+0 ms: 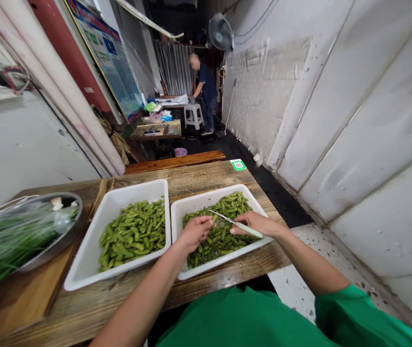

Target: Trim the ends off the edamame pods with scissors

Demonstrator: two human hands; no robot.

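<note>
Over the right white tray (176,217), heaped with wet green edamame pods (232,206), both my hands are at work. My left hand (196,232) pinches an edamame pod (214,220) between thumb and fingertips. Light-green-handled scissors (249,229) are in my right hand (252,222), the metal blades pointing left toward that pod. Whether the blades touch the pod is too small to tell. A second white tray (113,193), to the left, holds more edamame pods (133,236).
Far left, a metal bowl (77,217) with bagged green stalks (18,236) rests on a wooden board (43,294). A QR-code card (238,165) lies at the wooden table's (191,176) far edge. Beyond stand a bench (177,161), a plastic stool (193,115) and another person (207,82).
</note>
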